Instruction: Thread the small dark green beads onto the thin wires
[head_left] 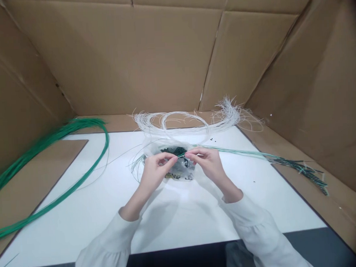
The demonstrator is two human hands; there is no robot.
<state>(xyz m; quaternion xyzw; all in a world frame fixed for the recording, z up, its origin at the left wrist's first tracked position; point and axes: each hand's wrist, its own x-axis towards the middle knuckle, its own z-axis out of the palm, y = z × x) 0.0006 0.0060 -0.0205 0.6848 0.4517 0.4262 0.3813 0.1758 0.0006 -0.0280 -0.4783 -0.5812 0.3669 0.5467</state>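
Note:
Above a clear plastic bag (182, 173) with small dark pieces in it, both hands meet near the middle of the view. My left hand (157, 168) is closed, its thumb and forefinger pinching a thin green wire (181, 155). The thumb and forefinger of my right hand (207, 161) pinch the same wire a little to the right. A short length of it shows between the fingertips. Just behind the bag lies a bundle of white wires (185, 129), partly coiled.
A large loop of green wires (88, 175) lies at the left. Green strands with dark beaded ends (311, 175) stretch to the right. Cardboard walls (118, 57) surround the white table (105, 227). Tiny dark bits lie behind the bag.

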